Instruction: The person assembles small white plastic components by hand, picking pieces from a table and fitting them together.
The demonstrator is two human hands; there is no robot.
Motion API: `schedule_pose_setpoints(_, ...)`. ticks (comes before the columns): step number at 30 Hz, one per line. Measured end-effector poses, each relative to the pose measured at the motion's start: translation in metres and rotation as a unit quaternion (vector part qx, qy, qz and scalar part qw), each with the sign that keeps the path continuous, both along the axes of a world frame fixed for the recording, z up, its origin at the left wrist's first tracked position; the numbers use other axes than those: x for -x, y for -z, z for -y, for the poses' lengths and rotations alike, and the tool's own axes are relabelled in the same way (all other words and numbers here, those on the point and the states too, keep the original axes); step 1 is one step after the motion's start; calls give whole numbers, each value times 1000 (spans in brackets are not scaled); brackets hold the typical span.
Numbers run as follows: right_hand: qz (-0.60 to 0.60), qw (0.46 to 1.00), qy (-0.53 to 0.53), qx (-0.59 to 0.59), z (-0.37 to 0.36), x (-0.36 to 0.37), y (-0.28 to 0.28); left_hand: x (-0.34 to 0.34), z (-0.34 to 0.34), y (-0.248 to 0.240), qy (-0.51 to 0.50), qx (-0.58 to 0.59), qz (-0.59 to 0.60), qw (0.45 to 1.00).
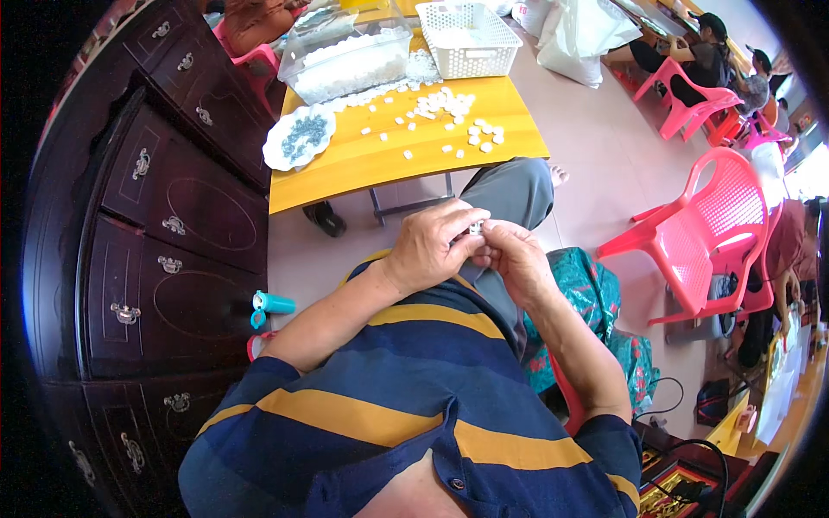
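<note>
Over my lap, my left hand (pixel 432 246) pinches a small white plastic piece (pixel 476 228) between thumb and fingertips. My right hand (pixel 516 259) meets it from the other side, its thumb and forefinger closed at the same piece. Fingertips cover most of it, so its exact kind does not show. Beyond my hands, loose small white pieces (pixel 440 105) lie scattered on a yellow table (pixel 345 181). At the table's left edge a white scalloped dish (pixel 273 151) holds many small grey-blue translucent parts (pixel 304 138).
A clear plastic bin (pixel 302 73) of white pieces and a white perforated basket (pixel 475 62) stand at the table's far side. Dark wooden drawers (pixel 173 224) rise on my left. To the right are a pink chair (pixel 691 233), a green patterned bag (pixel 574 285) and seated people.
</note>
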State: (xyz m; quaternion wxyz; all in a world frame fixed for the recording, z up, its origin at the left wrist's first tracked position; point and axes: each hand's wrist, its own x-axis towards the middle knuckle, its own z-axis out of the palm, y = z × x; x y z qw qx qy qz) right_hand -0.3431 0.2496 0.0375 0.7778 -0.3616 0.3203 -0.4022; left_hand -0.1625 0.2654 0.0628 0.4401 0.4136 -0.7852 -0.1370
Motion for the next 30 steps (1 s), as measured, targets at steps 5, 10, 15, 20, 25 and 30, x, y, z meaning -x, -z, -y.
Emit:
schedule_pose_setpoints(5,-6,1000,22,-6,-1,2,1,2,7,5,11,8,10,1000)
schedule_pose_setpoints(10,-16,999,41,9,5,9,13,6,21,15,22,-7,17,1000)
schedule_pose_setpoints(15,-54,995,78,5,10,15,16,13,41,21,60,-8,-9,998)
schedule_pose_setpoints(20,-82,991,109,-5,12,14,12,14,58,31,85,-4,-26,996)
schedule_pose_setpoints(25,-108,987,114,-8,24,5,4,7,78,36,103,4,-51,993)
schedule_pose_setpoints(30,-173,980,89,45,57,-2,-7,-6,99,32,106,-21,-67,992)
